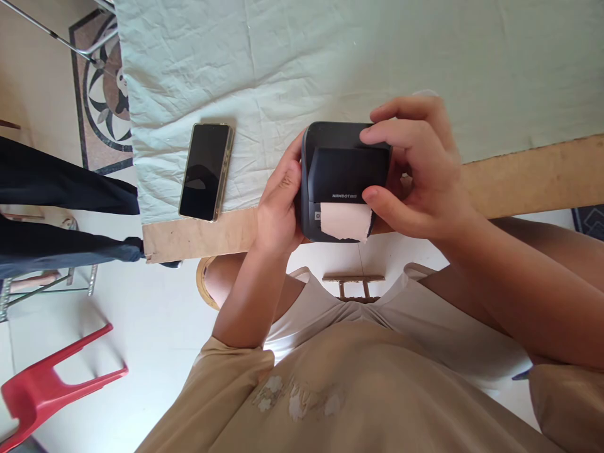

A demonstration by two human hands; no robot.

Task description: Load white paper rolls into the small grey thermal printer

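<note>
A black label printer [346,173] marked NIIMBOT is held up at the table's near edge. From its front slot hangs a short strip of pale paper [346,220] with a torn lower edge. My left hand [280,207] grips the printer's left side, thumb along the edge and the other fingers hidden behind or under it. Over its right side is my right hand [419,167], fingers spread apart, with fingertips at the top right and the thumb near the paper's upper right corner. Whether those tips press on the casing I cannot tell.
A phone [206,171] with a dark screen lies to the left on the pale green cloth [283,69]. Bare wood [198,239] borders the table's near edge. Another person's dark-clothed legs [61,182] are at the left. A red plastic stool [56,390] stands on the floor.
</note>
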